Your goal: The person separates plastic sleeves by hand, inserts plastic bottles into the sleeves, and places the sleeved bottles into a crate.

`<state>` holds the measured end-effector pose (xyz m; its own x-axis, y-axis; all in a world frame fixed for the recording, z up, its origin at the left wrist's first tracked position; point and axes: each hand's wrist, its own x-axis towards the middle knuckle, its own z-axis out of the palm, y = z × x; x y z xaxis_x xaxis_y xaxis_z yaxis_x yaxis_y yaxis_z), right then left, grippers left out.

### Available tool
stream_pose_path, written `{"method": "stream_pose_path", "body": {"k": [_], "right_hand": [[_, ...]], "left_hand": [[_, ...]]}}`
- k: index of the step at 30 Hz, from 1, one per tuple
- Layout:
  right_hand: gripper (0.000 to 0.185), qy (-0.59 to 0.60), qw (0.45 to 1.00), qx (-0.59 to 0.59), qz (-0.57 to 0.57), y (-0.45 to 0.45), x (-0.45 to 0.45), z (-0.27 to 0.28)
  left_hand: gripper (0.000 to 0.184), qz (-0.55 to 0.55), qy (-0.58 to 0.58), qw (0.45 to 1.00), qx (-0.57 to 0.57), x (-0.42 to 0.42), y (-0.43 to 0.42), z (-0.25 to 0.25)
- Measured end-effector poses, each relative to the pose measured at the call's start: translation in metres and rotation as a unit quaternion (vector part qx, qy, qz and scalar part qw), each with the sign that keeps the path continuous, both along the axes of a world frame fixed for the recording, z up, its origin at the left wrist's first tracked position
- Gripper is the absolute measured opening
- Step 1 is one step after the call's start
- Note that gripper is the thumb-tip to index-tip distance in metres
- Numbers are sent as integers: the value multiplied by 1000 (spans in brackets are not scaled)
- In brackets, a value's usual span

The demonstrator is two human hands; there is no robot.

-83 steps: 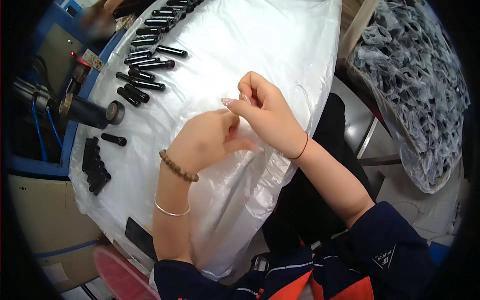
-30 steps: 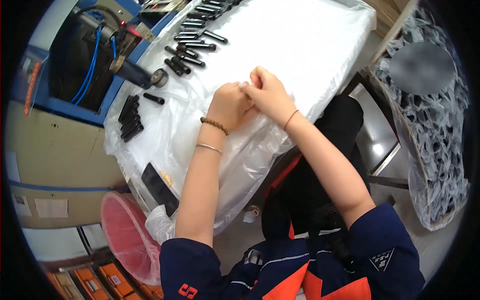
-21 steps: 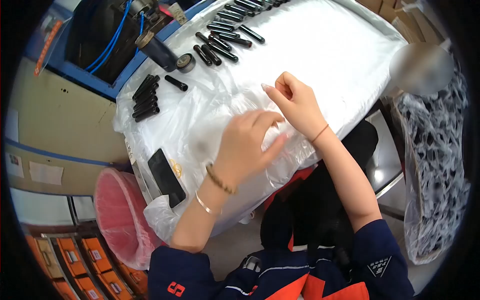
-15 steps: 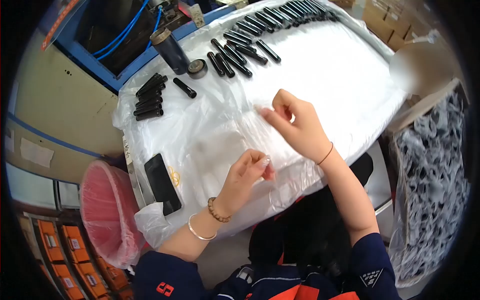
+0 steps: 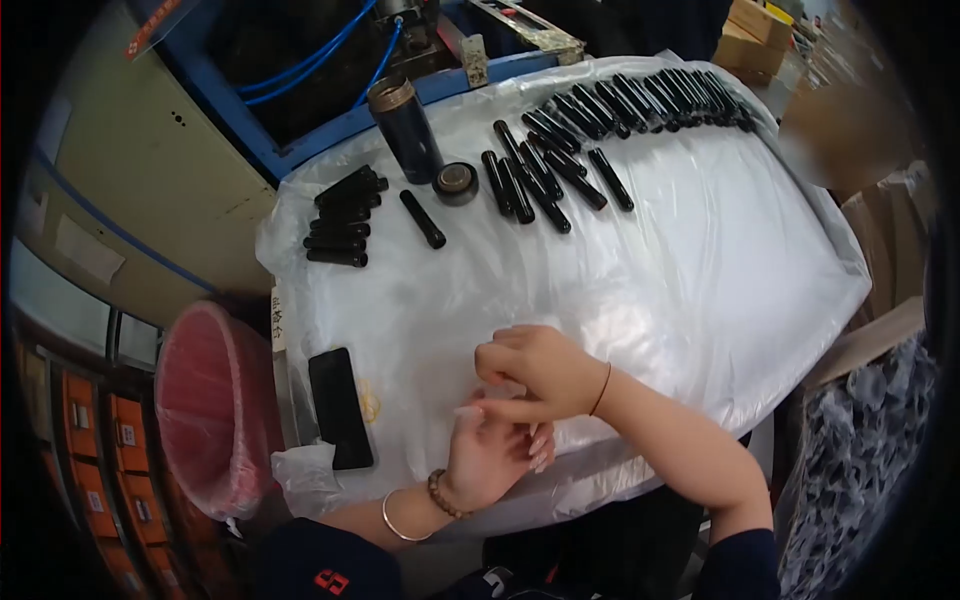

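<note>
Navy sleeves [image 5: 330, 565] bottom edge, red mark on the left one. Left hand [image 5: 492, 462], lower centre, beaded bracelet [image 5: 446, 496] at wrist: palm turned up, fingers half curled. Right hand [image 5: 540, 375] just above it, knuckles up, one finger stretched across to the left thumb; fingers overlap, can't tell if anything thin is pinched between them.

White plastic sheeting [image 5: 700, 300] covers the table under both hands, wrinkled at near edge. Lower left of frame: black phone [image 5: 341, 410] lying on it, yellow bands [image 5: 370, 402] just beside. Pink bin [image 5: 258, 410] far left, off the table. Grey plastic pieces [image 5: 860, 450] heaped lower right.

Farther, black tubes well apart from the hands: stack [image 5: 338, 243] upper left, single tube [image 5: 422, 219] near it, loose cluster [image 5: 543, 198] upper centre, long row [image 5: 655, 100] upper right. Round lid [image 5: 456, 183] beside upright dark flask [image 5: 410, 140]. Blue machine frame [image 5: 320, 150] behind, upper left. Cardboard boxes [image 5: 755, 35] top right.
</note>
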<state>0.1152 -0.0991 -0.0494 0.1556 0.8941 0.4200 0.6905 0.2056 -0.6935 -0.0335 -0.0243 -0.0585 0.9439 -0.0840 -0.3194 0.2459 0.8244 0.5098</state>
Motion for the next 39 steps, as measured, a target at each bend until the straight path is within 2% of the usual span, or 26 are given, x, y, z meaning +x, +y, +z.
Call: {"method": "stream_pose_path", "body": {"k": [2, 4, 6, 7, 8, 10, 12, 17, 21, 24, 26, 31, 39], "right_hand": [[41, 31, 1000, 0, -1, -2, -1, -5], [44, 34, 999, -21, 18, -1, -1, -12], [40, 39, 998, -32, 24, -2, 0, -15], [40, 59, 997, -34, 31, -1, -1, -15], [39, 78, 996, -36, 37, -1, -2, -16], [39, 92, 994, -48, 34, -2, -3, -16], [40, 87, 994, -52, 48, -2, -3, -19], [43, 64, 996, -38, 59, -4, 2, -21], [41, 28, 999, -20, 39, -6, 7, -19], [38, 23, 999, -16, 27, -8, 12, -17], [35, 31, 999, -32, 19, -9, 11, -19], [25, 21, 999, -22, 15, -5, 10, -27], [27, 29, 998, -46, -5, -4, 9, -28]], "left_hand": [[60, -14, 57, 998, -19, 2, 2, 1], [59, -15, 26, 999, -12, -5, -1, -5], [55, 65, 63, 991, 103, -9, -5, -9], [52, 66, 58, 985, 146, -7, -4, -7], [52, 63, 53, 986, 146, -6, -6, -4], [49, 123, 116, 975, 144, -4, -10, 4], [47, 109, 73, 976, 175, -2, -8, 7], [50, 77, 69, 988, 115, -5, 0, -1], [55, 43, 46, 981, 182, -5, 0, 3], [61, 25, 19, 987, 160, -3, -3, 10], [65, 49, 65, 993, 83, -2, -4, 12], [60, 23, 79, 992, 100, 1, -1, 7], [57, 15, 109, 992, 63, 4, 3, 7]]}}
